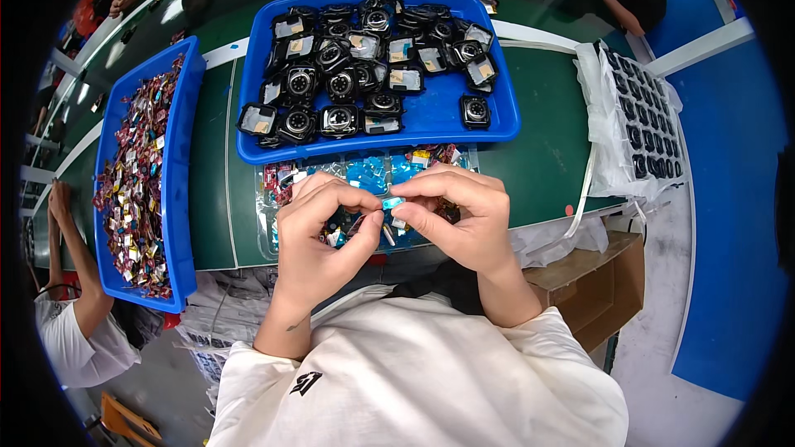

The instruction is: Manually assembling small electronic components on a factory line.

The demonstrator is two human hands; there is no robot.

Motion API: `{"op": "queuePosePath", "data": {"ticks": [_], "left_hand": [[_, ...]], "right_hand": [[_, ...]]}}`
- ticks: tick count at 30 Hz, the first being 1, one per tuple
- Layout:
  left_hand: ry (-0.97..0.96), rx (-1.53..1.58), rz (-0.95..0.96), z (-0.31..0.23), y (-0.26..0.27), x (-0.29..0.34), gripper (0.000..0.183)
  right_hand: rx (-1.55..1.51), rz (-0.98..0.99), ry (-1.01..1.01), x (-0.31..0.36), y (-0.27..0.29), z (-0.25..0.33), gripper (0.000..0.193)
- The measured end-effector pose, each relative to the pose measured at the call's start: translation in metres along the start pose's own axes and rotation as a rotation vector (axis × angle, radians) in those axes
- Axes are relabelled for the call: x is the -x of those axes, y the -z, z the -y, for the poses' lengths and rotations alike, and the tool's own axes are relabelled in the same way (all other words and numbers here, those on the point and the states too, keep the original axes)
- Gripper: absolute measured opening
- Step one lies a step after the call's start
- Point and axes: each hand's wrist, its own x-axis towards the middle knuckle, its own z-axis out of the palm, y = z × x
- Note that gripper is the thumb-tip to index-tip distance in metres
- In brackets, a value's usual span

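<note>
Between my two hands is a small shiny blue piece [392, 203], too small for me to make out its kind. My left hand [319, 228] pinches its near left end between thumb and forefinger. On the other side, the thumb and forefinger of my right hand [464, 213] close on it. Below both hands lies a clear plastic tray [263, 211] with compartments, holding small reddish parts and blue film pieces, partly hidden by my fingers. Just beyond is a blue bin [443, 109] of black watch cases [341, 85], some face down and some showing pale insides.
To the left, a long blue bin [189, 108] is heaped with small multicoloured parts [137, 174]. A tray of black pieces [642, 112] in white wrapping sits at the right table end, above a cardboard box [592, 281]. A co-worker's arms [74, 273] rest at the left edge.
</note>
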Motion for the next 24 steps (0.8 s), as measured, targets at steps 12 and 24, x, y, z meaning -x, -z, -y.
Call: {"op": "queuePosePath", "data": {"ticks": [12, 24], "left_hand": [[0.110, 0.262, 0.207, -0.001, 0.005, -0.002, 0.005], [0.272, 0.543, 0.115, 0.000, 0.006, 0.007, 0.004]], "right_hand": [[-0.627, 0.161, -0.158, 0.004, 0.004, -0.010, 0.012], [0.283, -0.079, 0.023, 0.002, 0.006, -0.018, 0.015]]}}
